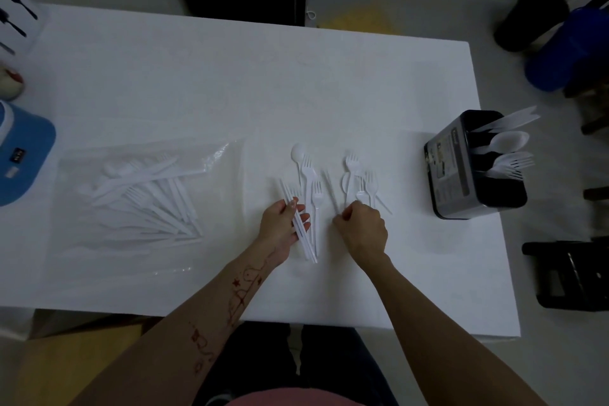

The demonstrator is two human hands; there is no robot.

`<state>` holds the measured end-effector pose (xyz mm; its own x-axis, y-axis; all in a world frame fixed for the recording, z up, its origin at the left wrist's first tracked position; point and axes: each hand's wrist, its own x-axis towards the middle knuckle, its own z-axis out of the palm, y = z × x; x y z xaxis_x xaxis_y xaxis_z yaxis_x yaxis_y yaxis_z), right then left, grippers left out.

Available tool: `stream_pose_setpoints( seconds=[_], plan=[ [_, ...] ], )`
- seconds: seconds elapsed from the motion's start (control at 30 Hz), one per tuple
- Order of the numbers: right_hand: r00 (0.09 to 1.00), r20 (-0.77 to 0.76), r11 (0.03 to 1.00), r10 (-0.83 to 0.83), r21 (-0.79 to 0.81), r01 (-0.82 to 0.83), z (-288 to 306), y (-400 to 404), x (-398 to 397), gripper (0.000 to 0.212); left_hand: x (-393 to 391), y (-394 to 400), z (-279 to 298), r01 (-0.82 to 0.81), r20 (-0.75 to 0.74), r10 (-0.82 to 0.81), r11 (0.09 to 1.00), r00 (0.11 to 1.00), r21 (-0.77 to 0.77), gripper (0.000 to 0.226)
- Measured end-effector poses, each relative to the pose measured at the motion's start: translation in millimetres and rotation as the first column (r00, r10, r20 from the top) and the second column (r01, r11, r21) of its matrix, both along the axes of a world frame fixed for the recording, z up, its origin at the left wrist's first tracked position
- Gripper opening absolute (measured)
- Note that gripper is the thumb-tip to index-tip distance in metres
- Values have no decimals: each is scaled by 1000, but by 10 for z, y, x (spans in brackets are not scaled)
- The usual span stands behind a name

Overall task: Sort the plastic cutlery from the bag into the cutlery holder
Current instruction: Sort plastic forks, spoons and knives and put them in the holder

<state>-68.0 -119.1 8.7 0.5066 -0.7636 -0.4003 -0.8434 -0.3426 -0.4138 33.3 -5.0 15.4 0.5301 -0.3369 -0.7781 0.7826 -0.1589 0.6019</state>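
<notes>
Here, centre frame, my left hand (286, 224) grips a bundle of white plastic handles (304, 241), gathered by type. My right hand (362, 227), curled, pinches a piece from the loose white forks and spoons (357, 178). The clear plastic bag (138, 194) lies left; the black compartmented cutlery holder (461, 168) waits right on the white table (230, 76).

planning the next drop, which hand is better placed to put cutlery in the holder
Right, probably. The holder stands at the table's right edge, on the right hand's side, and that hand is curled on loose cutlery nearest it. The left hand grips a bundle of handles farther away.
</notes>
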Motion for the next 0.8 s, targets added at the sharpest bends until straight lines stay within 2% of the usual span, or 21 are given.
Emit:
stream_pose_setpoints(
  seconds=[0.13,0.27,0.43,0.57,0.63,0.7,0.8],
  plan=[
    [989,150,1000,-4,6,3,17,3,-49,12,-7,-20,23,39,20,-39,999,999,7,24],
    [923,357,975,145,106,-194,27,67,-72,11,-10,-34,26,50,42,-51,998,998,25,24],
    [856,456,935,243,123,-331,38,152,-77,8,-4,-6,28,64,49,-63,998,997,-14,27],
    [872,434,924,226,187,-333,51,179,-55,11,12,32,21,6,30,-5,999,1000,-47,23],
    [905,390,957,168,155,-244,6,194,-10,13,36,53,-2,-25,26,26,999,999,-32,19],
    [955,284,988,90,96,-121,-57,217,57,12,64,80,-21,-35,30,35,999,999,-17,17],
    [990,140,994,3,108,-19,-112,268,153,13,98,120,-55,-33,22,33,999,999,-10,20]
  ],
)
